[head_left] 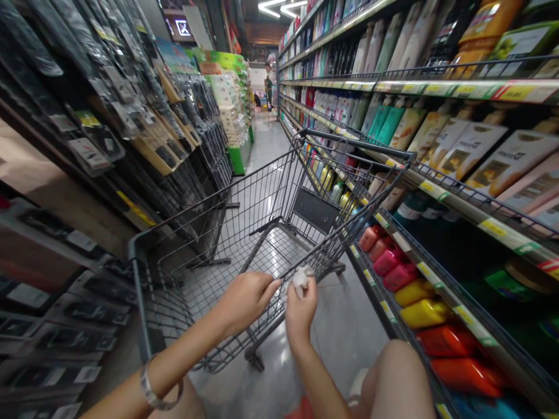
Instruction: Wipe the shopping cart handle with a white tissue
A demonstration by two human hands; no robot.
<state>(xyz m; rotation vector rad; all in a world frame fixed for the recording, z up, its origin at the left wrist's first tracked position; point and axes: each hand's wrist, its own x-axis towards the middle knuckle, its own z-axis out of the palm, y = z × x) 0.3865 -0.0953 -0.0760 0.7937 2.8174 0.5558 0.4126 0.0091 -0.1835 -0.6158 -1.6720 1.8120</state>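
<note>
A black wire shopping cart (205, 215) stands at an angle across the aisle in front of me, its basket holding nothing that I can see. My left hand (247, 299) is at the near side of the basket, fingers closed over the wire rim and partly hidden by the back of the hand. Just to its right, my right hand (302, 308) pinches a crumpled white cloth or tissue (302, 278) against the outside of the same rim. A bracelet (148, 384) circles my left wrist.
Shelves on the right carry pump bottles (454, 145) and colourful bottles (397, 267) close to the cart. Packaged goods hang on a rack (144, 110) at left. Stacked packs (227, 105) stand farther along the grey floor (266, 128). A person (268, 87) is far down the aisle.
</note>
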